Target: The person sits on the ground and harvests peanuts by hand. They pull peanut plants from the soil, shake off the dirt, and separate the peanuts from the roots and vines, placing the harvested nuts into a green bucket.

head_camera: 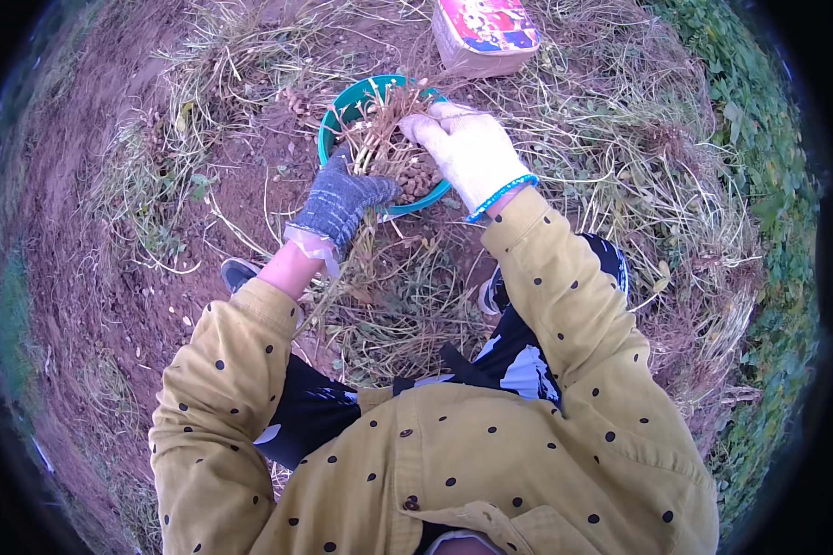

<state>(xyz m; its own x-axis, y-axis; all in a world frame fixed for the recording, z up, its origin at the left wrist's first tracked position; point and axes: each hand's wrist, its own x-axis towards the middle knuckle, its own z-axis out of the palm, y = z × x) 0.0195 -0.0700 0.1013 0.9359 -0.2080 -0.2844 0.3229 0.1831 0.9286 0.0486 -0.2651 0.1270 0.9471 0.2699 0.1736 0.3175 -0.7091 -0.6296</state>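
A round green tub stands on the soil in front of me, with peanuts in their shells inside it. My left hand, in a dark grey knitted glove, is closed around a bundle of pulled peanut plants over the tub. The roots of the bundle lie across the tub's opening, and stems trail down below the hand. My right hand, in a white knitted glove with a blue cuff, has its fingers bent at the root end of the bundle. Whether they pinch a pod or roots is hidden.
Beyond the tub, slightly right, sits a pink-and-white box-shaped container. Heaps of pulled peanut plants lie to the right, with more at the upper left. Green leafy plants line the right edge. Bare reddish soil stretches left.
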